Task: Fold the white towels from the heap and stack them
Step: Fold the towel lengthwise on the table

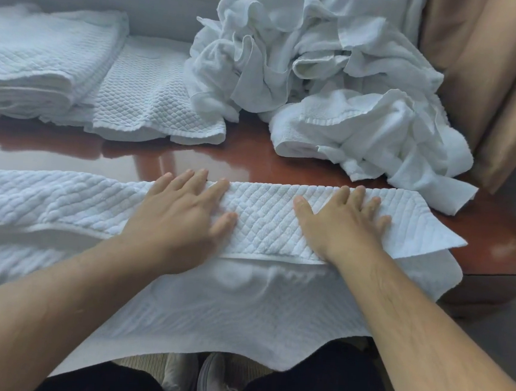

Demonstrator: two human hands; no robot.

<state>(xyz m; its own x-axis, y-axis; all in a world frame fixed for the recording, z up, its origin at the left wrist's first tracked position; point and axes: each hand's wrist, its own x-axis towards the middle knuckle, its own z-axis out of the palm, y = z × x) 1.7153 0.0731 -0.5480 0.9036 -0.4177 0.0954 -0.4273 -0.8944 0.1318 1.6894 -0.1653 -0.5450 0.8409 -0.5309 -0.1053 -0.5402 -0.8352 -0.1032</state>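
Observation:
A white quilted towel [261,220] lies across the near edge of the table, folded over lengthwise, with its lower layer hanging off the front towards my legs. My left hand [184,211] lies flat on the folded band, fingers straight. My right hand [341,220] presses flat on the same band further right, fingers spread. A heap of crumpled white towels [322,70] fills the back right of the table. At the back left sits a stack of folded white towels [44,64], and a single folded one [147,94] lies against its right side.
The glossy reddish-brown table [222,161] shows bare between the towel and the stacks. Its right edge drops off near a tan curtain [491,75]. My dark trousers and grey shoes [214,383] appear below the hanging towel.

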